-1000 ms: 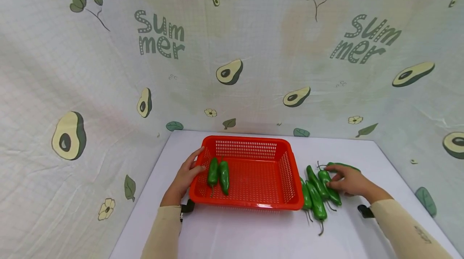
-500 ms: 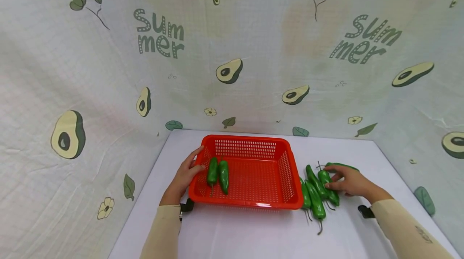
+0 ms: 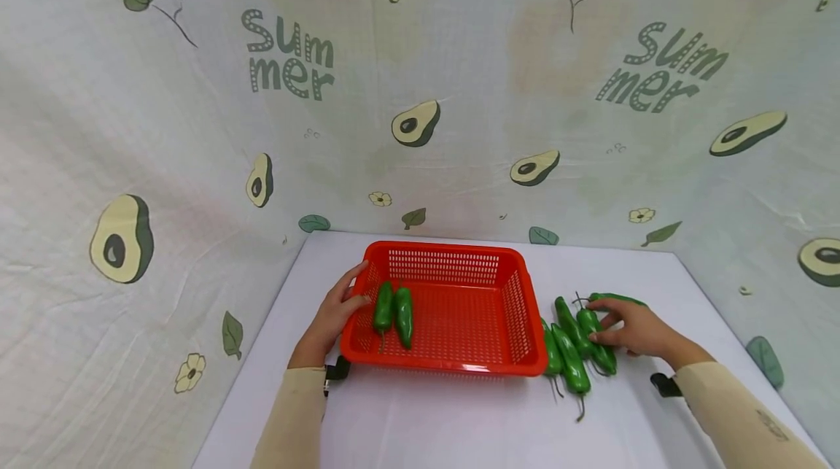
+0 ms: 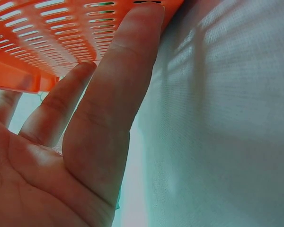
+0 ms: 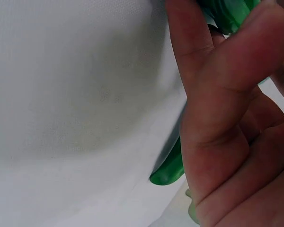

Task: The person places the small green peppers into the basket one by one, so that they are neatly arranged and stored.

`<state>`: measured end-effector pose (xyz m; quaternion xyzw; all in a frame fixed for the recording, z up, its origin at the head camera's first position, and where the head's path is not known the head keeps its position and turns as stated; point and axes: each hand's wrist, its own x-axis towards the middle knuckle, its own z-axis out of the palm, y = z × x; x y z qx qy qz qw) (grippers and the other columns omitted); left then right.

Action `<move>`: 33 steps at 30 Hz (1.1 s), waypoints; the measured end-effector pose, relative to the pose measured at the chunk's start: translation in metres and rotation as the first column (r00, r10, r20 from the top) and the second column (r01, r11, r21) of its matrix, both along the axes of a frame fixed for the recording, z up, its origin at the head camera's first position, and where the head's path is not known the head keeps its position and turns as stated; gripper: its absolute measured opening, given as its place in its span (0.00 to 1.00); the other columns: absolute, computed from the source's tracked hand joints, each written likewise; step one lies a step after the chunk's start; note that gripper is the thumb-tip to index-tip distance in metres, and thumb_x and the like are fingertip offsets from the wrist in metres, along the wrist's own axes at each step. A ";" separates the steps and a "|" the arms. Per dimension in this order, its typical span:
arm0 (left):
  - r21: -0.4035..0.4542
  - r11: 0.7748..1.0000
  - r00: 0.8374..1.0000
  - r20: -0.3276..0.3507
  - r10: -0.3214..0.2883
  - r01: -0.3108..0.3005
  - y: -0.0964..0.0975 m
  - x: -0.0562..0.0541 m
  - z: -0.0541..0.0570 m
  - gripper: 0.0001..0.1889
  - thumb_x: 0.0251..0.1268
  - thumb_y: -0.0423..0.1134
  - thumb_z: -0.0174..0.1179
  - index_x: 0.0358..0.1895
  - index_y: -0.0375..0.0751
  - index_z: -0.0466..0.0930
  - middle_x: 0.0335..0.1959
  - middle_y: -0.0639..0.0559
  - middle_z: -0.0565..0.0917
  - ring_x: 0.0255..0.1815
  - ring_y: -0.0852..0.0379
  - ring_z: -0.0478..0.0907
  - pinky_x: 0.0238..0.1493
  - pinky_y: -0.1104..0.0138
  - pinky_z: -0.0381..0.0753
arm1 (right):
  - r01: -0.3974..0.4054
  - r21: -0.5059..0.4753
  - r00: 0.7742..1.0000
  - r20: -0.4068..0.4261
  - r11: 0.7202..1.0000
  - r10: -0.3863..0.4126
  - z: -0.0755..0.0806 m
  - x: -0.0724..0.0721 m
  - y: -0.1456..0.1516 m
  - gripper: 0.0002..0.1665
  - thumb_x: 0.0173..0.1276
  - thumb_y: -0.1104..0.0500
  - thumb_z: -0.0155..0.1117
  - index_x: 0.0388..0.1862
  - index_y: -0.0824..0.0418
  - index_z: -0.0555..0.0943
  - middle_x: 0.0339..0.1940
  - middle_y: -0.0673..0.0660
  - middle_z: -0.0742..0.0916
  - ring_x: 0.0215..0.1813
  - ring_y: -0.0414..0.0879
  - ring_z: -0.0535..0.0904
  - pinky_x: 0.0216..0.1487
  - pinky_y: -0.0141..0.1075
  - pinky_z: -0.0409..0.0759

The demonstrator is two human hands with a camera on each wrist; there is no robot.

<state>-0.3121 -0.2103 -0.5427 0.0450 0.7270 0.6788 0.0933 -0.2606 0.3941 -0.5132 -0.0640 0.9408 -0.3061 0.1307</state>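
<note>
While little shifts, your right hand [image 3: 630, 327] keeps its curled fingers pinched on a green pepper [image 3: 589, 320], which therefore remains outside, three o'clock of the red basket [image 3: 446, 364]; your left hand [image 3: 333, 316], fingers nearly straight, touches its nine-o'clock side, near two peppers [image 3: 404, 317] within.

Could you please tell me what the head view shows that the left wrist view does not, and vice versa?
Only the head view shows the right hand holding a green pepper beside the red basket. Only the left wrist view shows the palm of the left hand and the slotted wall's outer side by its fingers. Both show the left hand and the red basket.
</note>
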 end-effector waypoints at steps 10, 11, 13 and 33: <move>-0.005 1.000 1.000 0.000 0.001 -0.001 0.001 0.001 0.002 0.35 0.74 0.40 0.59 0.78 0.80 0.65 0.70 0.39 0.77 0.61 0.38 0.82 0.51 0.50 0.88 | 0.000 0.030 1.000 0.000 1.000 0.000 0.005 0.004 0.002 0.46 0.61 0.47 0.82 0.73 0.64 0.75 0.46 0.59 0.88 0.37 0.49 0.82 0.26 0.44 0.83; -0.005 1.000 1.000 -0.001 0.002 -0.002 0.001 0.001 0.002 0.35 0.74 0.40 0.59 0.78 0.80 0.65 0.70 0.40 0.77 0.61 0.38 0.82 0.51 0.50 0.88 | 0.002 0.035 1.000 0.001 0.999 -0.002 0.006 0.004 0.003 0.46 0.61 0.47 0.82 0.72 0.64 0.75 0.46 0.60 0.88 0.38 0.49 0.82 0.27 0.44 0.83; -0.006 1.000 1.000 -0.002 0.002 -0.002 0.001 0.002 0.002 0.35 0.74 0.40 0.60 0.78 0.81 0.65 0.71 0.40 0.77 0.61 0.38 0.82 0.51 0.50 0.88 | 0.006 0.042 1.000 0.003 0.999 -0.006 0.008 0.004 0.004 0.45 0.61 0.46 0.82 0.72 0.64 0.75 0.46 0.60 0.88 0.38 0.49 0.82 0.29 0.43 0.83; 0.000 1.000 1.000 -0.001 0.002 -0.002 0.003 0.003 0.004 0.36 0.73 0.41 0.60 0.79 0.78 0.64 0.71 0.39 0.77 0.61 0.38 0.82 0.51 0.51 0.89 | 0.052 0.020 0.998 0.034 0.998 -0.053 0.031 0.000 0.011 0.47 0.64 0.43 0.79 0.74 0.65 0.72 0.52 0.68 0.87 0.37 0.50 0.86 0.31 0.47 0.83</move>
